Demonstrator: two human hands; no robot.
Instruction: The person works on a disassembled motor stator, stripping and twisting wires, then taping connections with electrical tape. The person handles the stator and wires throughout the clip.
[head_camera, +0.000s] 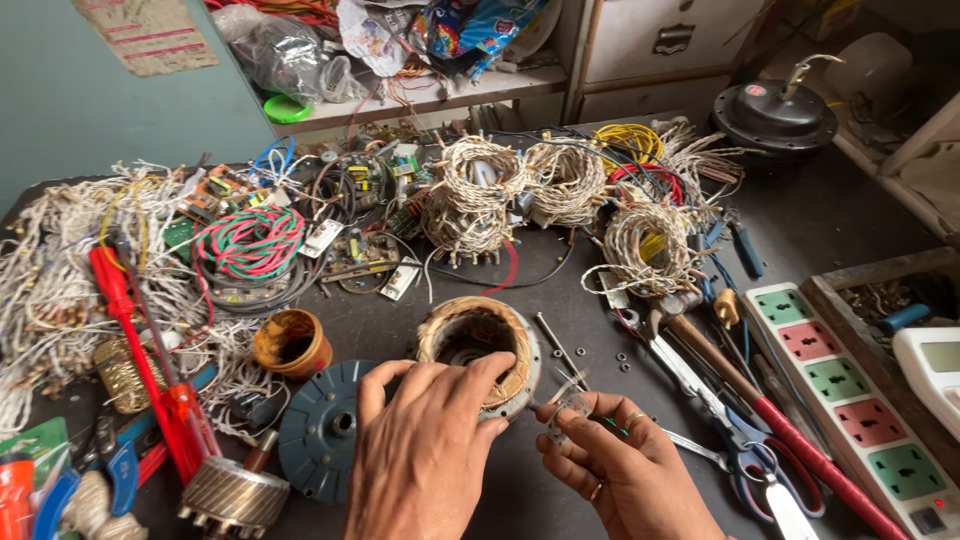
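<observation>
**Q:** Two hands are working at the near edge of the bench. What is each one doing?

**A:** The left hand is lying palm-down with its fingers curled over the near rim of a round motor winding, gripping it. The right hand is pinching a small clear plastic piece between thumb and fingertips, just beside that winding; whether a thin wire is also running through the pinch cannot be told.

**Q:** Where is the winding sitting?

**A:** It is resting on the dark tabletop, at the centre front, with its open bore facing upward. A blue-grey round cover plate is lying just to its left, partly hidden under the left wrist, and an orange cup is standing behind that plate.

**Q:** What is lying around the hands?

**A:** Scissors with blue handles are lying to the right, beside a multi-coloured socket strip. A red screwdriver is lying at the left among tangled white wires. Coils of twisted cord are piling up behind.
</observation>
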